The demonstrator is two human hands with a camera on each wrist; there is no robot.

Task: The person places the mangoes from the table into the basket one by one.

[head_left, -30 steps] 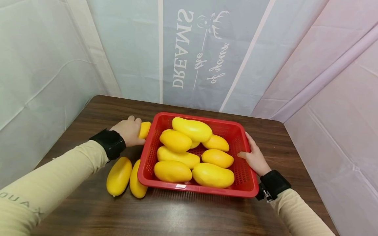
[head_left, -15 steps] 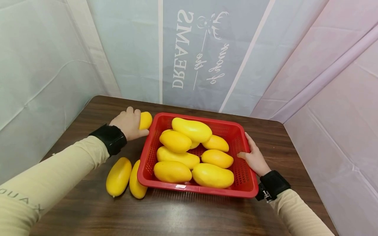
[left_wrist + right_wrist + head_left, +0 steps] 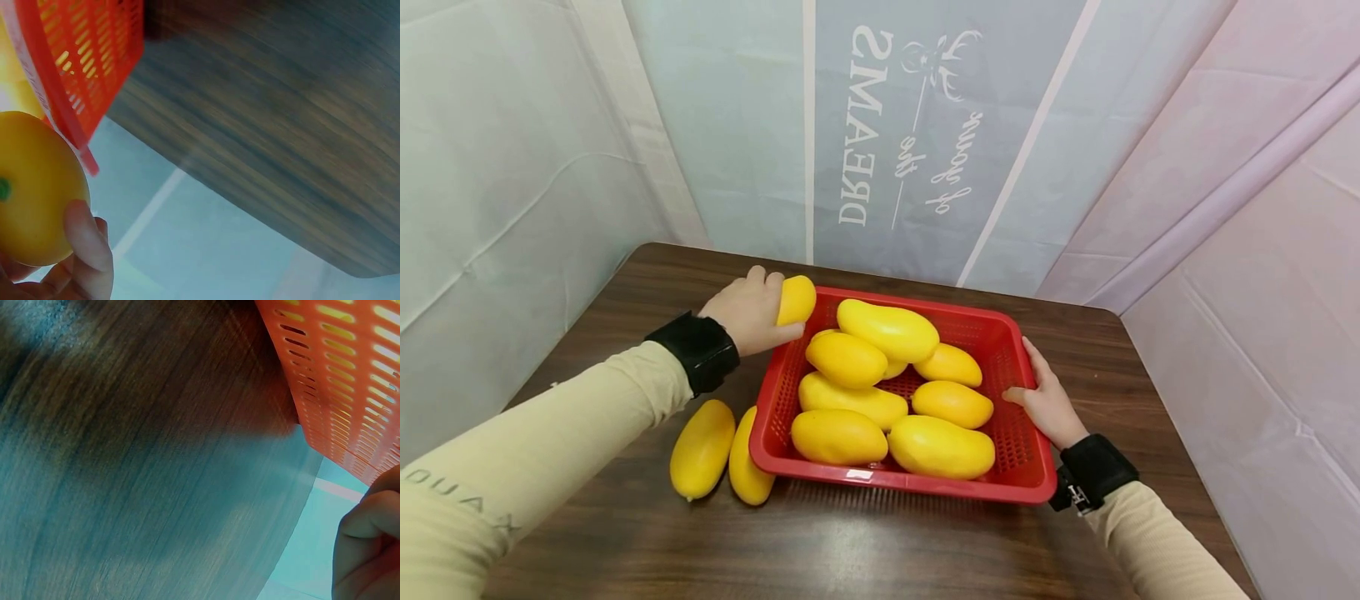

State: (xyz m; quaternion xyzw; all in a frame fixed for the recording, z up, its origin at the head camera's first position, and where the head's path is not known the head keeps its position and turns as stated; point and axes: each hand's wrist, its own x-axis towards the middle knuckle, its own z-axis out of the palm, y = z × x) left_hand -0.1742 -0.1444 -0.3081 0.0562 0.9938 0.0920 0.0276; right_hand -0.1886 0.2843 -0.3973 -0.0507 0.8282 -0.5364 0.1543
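My left hand (image 3: 747,315) grips a yellow mango (image 3: 797,300) above the far left corner of a red plastic basket (image 3: 917,487). In the left wrist view, thumb and fingers hold that mango (image 3: 37,181) beside the basket's slotted wall (image 3: 94,56), and its green stem spot shows. Several mangoes (image 3: 940,446) lie in the basket, some stacked on others. At the basket's right side, my right hand (image 3: 1051,407) holds the rim, thumb inside and fingers outside. The right wrist view shows curled fingers (image 3: 375,531) by the slotted wall (image 3: 350,375).
Two more mangoes lie on the dark wooden table (image 3: 880,558) left of the basket: one apart (image 3: 703,450), the other (image 3: 749,462) close against the basket's side. A printed cloth backdrop (image 3: 917,150) hangs behind the table's far edge.
My left hand has lifted the mango from the table left of the basket, away from me and then right, over the far left corner. The right hand and basket stay put.
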